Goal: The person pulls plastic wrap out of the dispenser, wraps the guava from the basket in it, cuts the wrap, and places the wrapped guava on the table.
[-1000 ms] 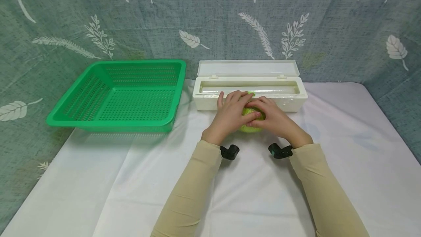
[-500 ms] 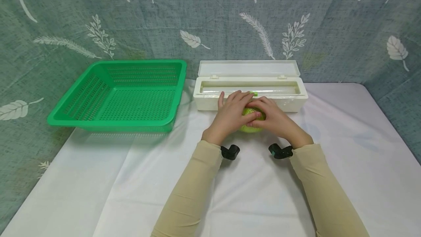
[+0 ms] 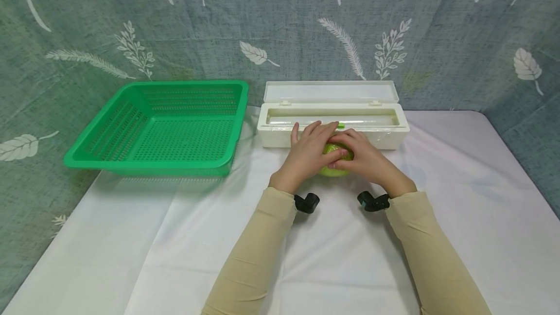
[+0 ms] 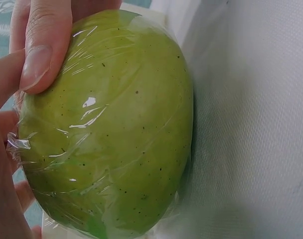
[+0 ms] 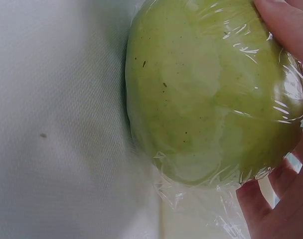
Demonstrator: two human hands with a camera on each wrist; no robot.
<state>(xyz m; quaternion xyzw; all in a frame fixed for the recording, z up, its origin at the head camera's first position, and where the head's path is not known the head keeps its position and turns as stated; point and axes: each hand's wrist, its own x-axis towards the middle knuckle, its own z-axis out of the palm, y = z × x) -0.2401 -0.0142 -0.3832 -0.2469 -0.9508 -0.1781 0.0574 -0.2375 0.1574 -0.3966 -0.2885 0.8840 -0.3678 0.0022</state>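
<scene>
Green fruit (image 4: 116, 119) in clear film (image 5: 206, 199), between hands (image 3: 306, 153) (image 3: 364, 159), both gripping it.

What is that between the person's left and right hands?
A green fruit lies between the left hand and the right hand, partly covered by both, in the head view. Both wrist views show clear film over it.

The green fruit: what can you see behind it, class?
Behind the green fruit stands the open white box. The left hand, right hand and fruit hide part of its front from view.
</scene>
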